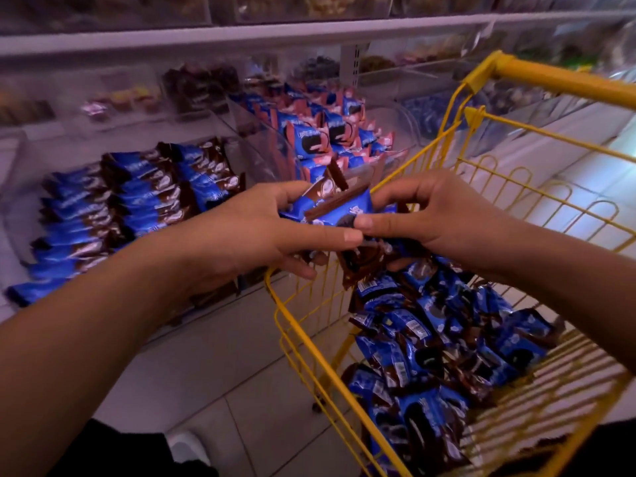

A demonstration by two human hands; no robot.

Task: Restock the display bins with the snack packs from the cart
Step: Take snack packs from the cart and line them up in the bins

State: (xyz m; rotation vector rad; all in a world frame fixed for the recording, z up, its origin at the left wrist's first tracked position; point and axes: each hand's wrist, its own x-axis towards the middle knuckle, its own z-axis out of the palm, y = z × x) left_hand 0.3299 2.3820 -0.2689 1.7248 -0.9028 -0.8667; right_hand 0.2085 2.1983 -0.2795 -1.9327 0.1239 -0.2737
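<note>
Status: restocking is in progress. The left hand [261, 232] and the right hand [426, 218] meet above the near-left rim of the yellow cart [537, 201]. Both have fingers curled around a small bundle of blue-and-brown snack packs [337, 211], pinched between thumbs and fingertips.

Done: the left display bin [113, 208] on the lower shelf already holds ordered rows of matching packs. The farther bin [330, 132] holds blue-and-pink packs.

Remaining: a large loose pile of packs [444, 349] lies in the cart basket. Judged from that pile, many transfers remain; the held bundle likely goes to the left bin.
</note>
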